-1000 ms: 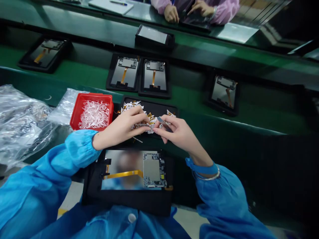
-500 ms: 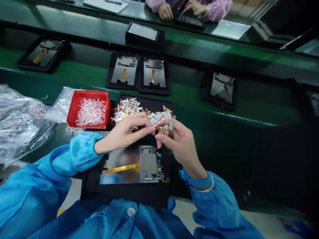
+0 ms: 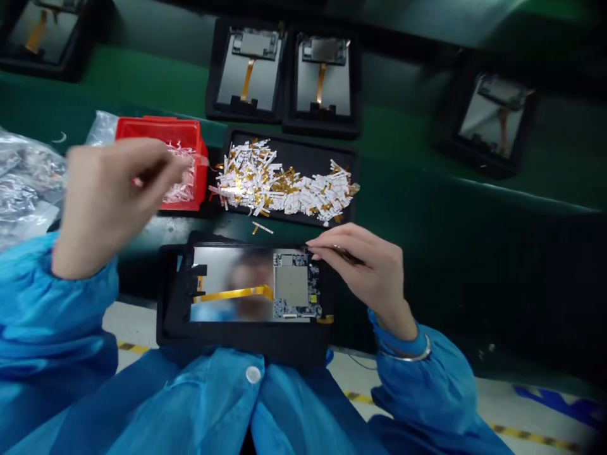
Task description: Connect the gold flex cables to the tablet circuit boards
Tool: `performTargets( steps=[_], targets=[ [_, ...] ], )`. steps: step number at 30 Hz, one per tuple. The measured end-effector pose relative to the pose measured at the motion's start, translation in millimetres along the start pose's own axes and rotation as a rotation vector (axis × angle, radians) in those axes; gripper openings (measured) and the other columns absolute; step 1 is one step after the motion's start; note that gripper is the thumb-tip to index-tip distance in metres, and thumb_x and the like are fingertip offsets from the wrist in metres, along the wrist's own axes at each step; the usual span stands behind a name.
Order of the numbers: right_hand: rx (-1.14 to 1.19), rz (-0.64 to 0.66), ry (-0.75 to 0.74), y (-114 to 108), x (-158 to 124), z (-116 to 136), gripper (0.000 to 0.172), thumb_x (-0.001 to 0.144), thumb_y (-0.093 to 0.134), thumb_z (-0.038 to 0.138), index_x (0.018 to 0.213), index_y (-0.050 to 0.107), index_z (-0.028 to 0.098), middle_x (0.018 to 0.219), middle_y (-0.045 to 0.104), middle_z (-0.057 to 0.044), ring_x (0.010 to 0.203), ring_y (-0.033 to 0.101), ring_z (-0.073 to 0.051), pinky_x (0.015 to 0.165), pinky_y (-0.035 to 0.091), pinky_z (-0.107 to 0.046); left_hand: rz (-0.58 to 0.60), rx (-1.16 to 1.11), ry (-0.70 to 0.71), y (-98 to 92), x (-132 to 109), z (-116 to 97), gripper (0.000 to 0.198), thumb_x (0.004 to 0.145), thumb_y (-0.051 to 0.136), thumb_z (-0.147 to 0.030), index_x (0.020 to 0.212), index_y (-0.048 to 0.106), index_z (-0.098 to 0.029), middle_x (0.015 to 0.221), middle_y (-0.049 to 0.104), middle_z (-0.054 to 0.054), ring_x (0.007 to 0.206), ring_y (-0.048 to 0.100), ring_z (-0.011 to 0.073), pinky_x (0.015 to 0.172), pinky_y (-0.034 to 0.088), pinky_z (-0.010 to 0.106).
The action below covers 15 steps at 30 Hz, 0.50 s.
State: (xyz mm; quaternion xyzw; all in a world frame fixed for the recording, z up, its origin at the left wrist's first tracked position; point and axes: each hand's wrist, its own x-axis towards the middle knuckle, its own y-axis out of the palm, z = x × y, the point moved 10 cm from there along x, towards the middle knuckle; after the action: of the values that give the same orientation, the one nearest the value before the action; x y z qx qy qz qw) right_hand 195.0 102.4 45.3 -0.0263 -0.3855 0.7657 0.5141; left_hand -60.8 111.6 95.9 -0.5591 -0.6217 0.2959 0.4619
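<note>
From the head camera, the left hand (image 3: 111, 208) is raised high and to the left, over the red plastic bin (image 3: 161, 129). Its thumb and fingers pinch together, and the hand is blurred, so what they hold, if anything, is too unclear to tell. The right hand (image 3: 363, 272) sits lower and to the right, fingers curled around a slim dark tool (image 3: 347, 254). Its fingertips (image 3: 315, 245) reach just to the upper edge of a display panel (image 3: 232, 284).

That panel lies between and below the two hands, in a black tray (image 3: 246, 344), with a circuit board (image 3: 296, 284) at its right end and a yellow flex cable (image 3: 237, 294) running left across the glass. Straight ahead of the hands, a second black tray (image 3: 289, 212) carries a loose heap of white and gold peeled strips (image 3: 279, 186), and one stray strip (image 3: 262, 227) lies just below it. The red bin, beside that heap on the left, holds white strips (image 3: 183, 189) and sits partly behind the left hand.

Crumpled clear plastic bags (image 3: 23, 183) lie further left of the left hand. Beyond the hands, more panels in black trays (image 3: 246, 69) stand on the green surface (image 3: 142, 82). Blue sleeves (image 3: 417, 379) cover both forearms, and a metal bangle (image 3: 408, 355) circles the right wrist
</note>
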Motion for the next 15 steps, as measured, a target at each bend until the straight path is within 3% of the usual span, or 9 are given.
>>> performTargets(
  steps=[2,4,6,8,11,15],
  targets=[
    [-0.011,0.061,-0.013,10.1,1.3,-7.3,0.012,0.09,0.066,0.014,0.094,0.074,0.023,0.085,0.072,-0.002,0.074,0.067,-0.012,0.065,0.055,-0.024,-0.118,0.258,-0.029,-12.4,-2.2,17.7,0.054,0.101,0.043,-0.047,0.057,0.03,-0.018,0.062,0.031,-0.003,0.06,0.024,0.0106,0.068,0.029,0.034],
    [-0.036,0.111,-0.06,17.3,3.3,-10.4,0.015,0.091,0.064,0.015,0.097,0.075,0.024,0.087,0.071,-0.002,0.073,0.066,-0.011,0.064,0.054,-0.023,-0.103,0.296,0.017,0.4,-5.6,15.4,0.05,0.102,0.043,-0.044,0.06,0.035,-0.019,0.068,0.035,-0.002,0.065,0.029,0.0115,0.07,0.031,0.033],
    [-0.044,0.158,-0.101,21.5,4.7,-12.5,0.02,0.092,0.062,0.015,0.099,0.077,0.026,0.089,0.07,-0.002,0.074,0.066,-0.011,0.065,0.054,-0.022,-0.059,0.221,0.125,23.7,-11.6,-5.6,0.029,0.101,0.049,-0.037,0.077,0.054,-0.02,0.083,0.05,0.001,0.075,0.044,0.0127,0.071,0.037,0.031],
    [-0.06,0.193,-0.113,22.6,5.3,-15.2,0.022,0.092,0.061,0.014,0.1,0.077,0.027,0.09,0.069,-0.003,0.075,0.066,-0.011,0.066,0.055,-0.022,0.022,0.076,0.255,50.9,-19.8,-34.9,0.011,0.099,0.052,-0.027,0.099,0.06,-0.019,0.097,0.058,0.005,0.085,0.054,0.0144,0.074,0.045,0.029],
    [-0.125,0.236,-0.123,23.8,5.1,-16.1,0.022,0.094,0.059,0.016,0.102,0.076,0.027,0.091,0.068,-0.003,0.077,0.066,-0.012,0.066,0.055,-0.022,0.204,-0.173,0.365,87.7,-31.4,-67.0,0.016,0.099,0.048,-0.017,0.11,0.059,-0.017,0.104,0.063,0.006,0.096,0.061,0.0144,0.084,0.053,0.027],
    [-0.165,0.275,-0.162,27.3,5.5,-10.7,0.022,0.097,0.054,0.019,0.103,0.074,0.027,0.091,0.066,-0.004,0.08,0.065,-0.013,0.066,0.053,-0.022,0.357,-0.353,0.381,114.6,-37.9,-75.6,0.026,0.1,0.044,-0.014,0.123,0.056,-0.014,0.116,0.065,0.008,0.108,0.061,0.0145,0.095,0.053,0.026]
  ],
)
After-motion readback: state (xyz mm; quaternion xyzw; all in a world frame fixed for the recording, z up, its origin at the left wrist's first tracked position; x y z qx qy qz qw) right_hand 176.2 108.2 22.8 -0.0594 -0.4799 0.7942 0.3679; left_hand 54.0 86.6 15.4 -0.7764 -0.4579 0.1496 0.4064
